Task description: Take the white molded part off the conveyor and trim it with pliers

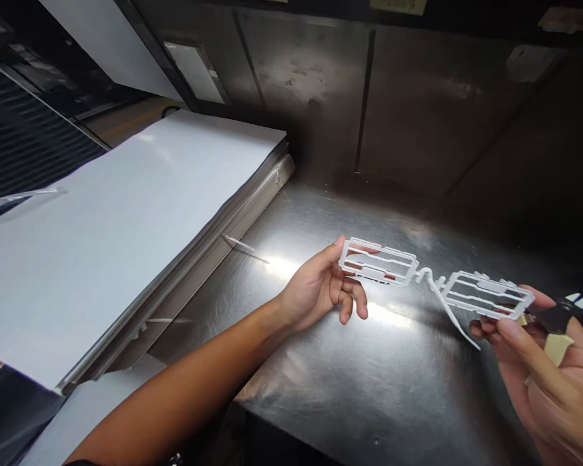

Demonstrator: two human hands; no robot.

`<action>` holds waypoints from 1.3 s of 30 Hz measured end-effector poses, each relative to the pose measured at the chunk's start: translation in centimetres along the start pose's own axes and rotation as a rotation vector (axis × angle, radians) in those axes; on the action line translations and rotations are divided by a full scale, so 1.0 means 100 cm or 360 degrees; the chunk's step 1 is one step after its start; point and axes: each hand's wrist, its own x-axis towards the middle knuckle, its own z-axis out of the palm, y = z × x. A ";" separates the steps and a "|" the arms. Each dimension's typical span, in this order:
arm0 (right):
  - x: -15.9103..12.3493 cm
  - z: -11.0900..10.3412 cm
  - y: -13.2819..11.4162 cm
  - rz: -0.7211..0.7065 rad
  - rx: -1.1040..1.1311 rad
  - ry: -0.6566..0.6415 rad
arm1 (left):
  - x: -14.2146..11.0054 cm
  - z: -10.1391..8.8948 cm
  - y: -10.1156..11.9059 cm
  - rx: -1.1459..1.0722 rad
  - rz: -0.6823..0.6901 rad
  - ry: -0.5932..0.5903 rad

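Holding one white plastic piece between them, the two hands are above the metal counter. The left hand pinches the outer end of the left frame with the thumb on top; its other fingers are bent loosely below. The right hand grips the outer end of the right frame in the same manner, thumb at the near edge. In this right hand there is also a small cutter with dark body and cream handle, and its tip points away from the palm; whether its blades are parted, I cannot tell. Between the hands, a curved runner joins both frames, and its long tail slants down toward the right hand. To the left of the left hand lies a thick stack of white sheets. Just beside this stack, a thin pale stick is seen. Beyond both hands stands a dark metal wall.
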 end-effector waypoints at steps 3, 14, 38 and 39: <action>0.000 -0.001 0.002 0.0026 -0.0001 -0.0052 | 0.000 0.000 0.001 0.0028 -0.0005 0.0095; -0.006 0.001 0.003 0.0018 0.0094 -0.0260 | 0.001 0.004 0.006 0.0075 0.0021 0.0346; -0.009 0.001 0.003 -0.0012 0.0135 -0.0349 | 0.005 0.013 0.010 0.0158 -0.0061 0.0582; -0.009 0.000 0.004 -0.0018 0.0134 -0.0353 | 0.006 0.013 0.010 0.0162 -0.0060 0.0598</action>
